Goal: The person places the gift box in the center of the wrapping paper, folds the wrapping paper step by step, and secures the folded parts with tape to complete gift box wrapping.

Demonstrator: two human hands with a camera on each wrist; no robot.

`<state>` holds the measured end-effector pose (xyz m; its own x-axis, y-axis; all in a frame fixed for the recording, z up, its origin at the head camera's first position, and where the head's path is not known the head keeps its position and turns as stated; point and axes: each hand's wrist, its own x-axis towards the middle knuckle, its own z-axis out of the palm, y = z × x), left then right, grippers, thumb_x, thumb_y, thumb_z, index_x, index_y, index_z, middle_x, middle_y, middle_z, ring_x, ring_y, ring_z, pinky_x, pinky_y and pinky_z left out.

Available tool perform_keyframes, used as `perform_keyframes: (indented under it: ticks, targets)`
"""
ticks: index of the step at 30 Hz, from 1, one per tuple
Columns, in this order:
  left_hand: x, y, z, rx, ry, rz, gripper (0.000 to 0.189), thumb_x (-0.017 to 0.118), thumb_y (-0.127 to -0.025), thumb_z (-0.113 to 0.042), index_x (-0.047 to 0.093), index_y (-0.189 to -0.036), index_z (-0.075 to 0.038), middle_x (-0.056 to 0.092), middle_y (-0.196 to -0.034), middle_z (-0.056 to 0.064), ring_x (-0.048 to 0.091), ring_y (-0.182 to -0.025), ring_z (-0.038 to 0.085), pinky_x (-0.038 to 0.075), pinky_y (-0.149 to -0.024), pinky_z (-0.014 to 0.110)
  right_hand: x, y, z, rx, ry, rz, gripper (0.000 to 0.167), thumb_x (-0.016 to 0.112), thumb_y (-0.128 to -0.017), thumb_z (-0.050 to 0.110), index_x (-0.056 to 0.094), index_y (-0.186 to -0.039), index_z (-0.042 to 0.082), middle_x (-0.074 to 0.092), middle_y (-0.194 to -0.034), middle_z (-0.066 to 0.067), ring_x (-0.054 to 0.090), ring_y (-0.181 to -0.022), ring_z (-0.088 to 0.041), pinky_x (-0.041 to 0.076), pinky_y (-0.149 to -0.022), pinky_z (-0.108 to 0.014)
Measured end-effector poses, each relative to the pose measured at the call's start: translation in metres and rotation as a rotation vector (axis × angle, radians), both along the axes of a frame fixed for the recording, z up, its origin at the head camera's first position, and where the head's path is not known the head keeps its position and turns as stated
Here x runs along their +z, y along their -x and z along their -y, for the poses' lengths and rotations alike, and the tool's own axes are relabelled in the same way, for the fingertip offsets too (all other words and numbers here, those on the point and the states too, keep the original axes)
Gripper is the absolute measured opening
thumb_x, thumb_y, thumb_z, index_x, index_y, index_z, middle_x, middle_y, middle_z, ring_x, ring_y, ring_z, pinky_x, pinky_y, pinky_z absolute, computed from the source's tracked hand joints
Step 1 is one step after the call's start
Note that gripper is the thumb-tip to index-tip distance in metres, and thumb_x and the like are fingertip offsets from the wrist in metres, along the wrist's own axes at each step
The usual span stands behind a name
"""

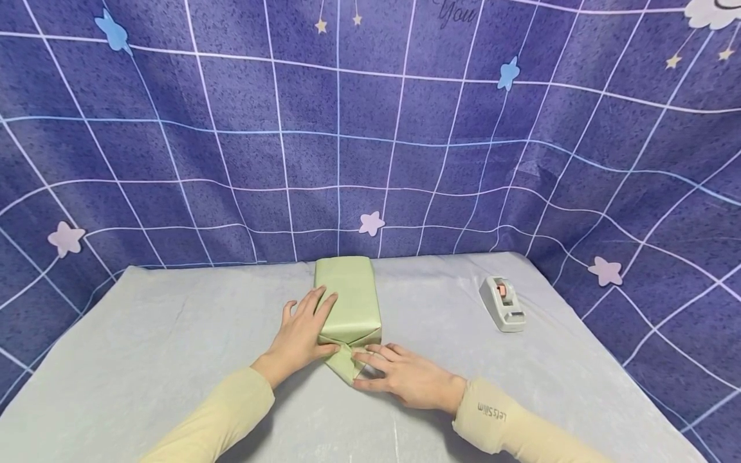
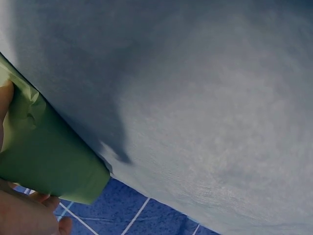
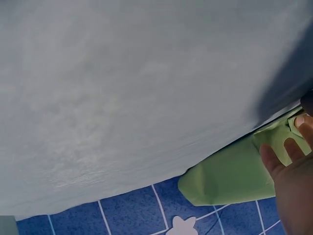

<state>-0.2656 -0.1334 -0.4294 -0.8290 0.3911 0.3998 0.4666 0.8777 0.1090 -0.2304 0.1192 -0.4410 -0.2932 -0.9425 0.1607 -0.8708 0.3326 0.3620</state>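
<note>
The green wrapped box (image 1: 348, 297) is set at the middle of the surface (image 1: 173, 360), its long axis running straight away from the person. Its near end flap (image 1: 346, 363) points toward both hands. The left hand (image 1: 301, 337) is laid flat on the box's left side; the right hand (image 1: 399, 376), fingers extended, presses the flap.

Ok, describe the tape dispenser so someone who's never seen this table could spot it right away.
Start at the grey table in front of the purple grid backdrop. To the right of the green wrapped box that both hands press on, near the table's far right edge, sits the tape dispenser. It is the only small white plastic thing there, standing alone and untouched.
</note>
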Motion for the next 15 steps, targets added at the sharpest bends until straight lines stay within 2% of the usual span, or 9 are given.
perform_keyframes:
  ticks: [5, 11, 15]
  targets:
    - [-0.0011, 0.0005, 0.0004, -0.002, -0.001, -0.001, 0.1, 0.08, -0.059, -0.05, 0.035, -0.14, -0.013, 0.031, -0.145, 0.016, 0.031, -0.133, 0.031, 0.025, -0.096, 0.056, 0.0029, 0.0003, -0.0007, 0.019, 0.027, 0.057, 0.067, 0.066, -0.073, 0.012, 0.046, -0.134, 0.032, 0.036, -0.143, -0.006, 0.038, -0.129, -0.025, 0.038, -0.1, -0.041]
    - [-0.0025, 0.0018, 0.0009, -0.005, -0.008, -0.011, 0.1, 0.08, -0.059, -0.05, 0.034, -0.14, -0.013, 0.031, -0.145, 0.016, 0.031, -0.132, 0.031, 0.025, -0.096, 0.056, 0.0088, 0.0005, -0.0003, -0.008, 0.067, 0.096, 0.077, 0.07, -0.065, 0.01, 0.042, -0.135, 0.023, 0.037, -0.141, -0.005, 0.035, -0.13, -0.021, 0.037, -0.102, -0.04]
    - [-0.0026, 0.0019, 0.0004, -0.006, -0.007, -0.017, 0.1, 0.08, -0.059, -0.05, 0.034, -0.14, -0.013, 0.032, -0.145, 0.016, 0.031, -0.132, 0.031, 0.025, -0.095, 0.057, 0.0074, 0.0014, -0.0005, -0.007, 0.06, 0.103, 0.077, 0.068, -0.069, 0.011, 0.038, -0.138, 0.029, 0.035, -0.144, -0.005, 0.033, -0.131, -0.022, 0.036, -0.103, -0.041]
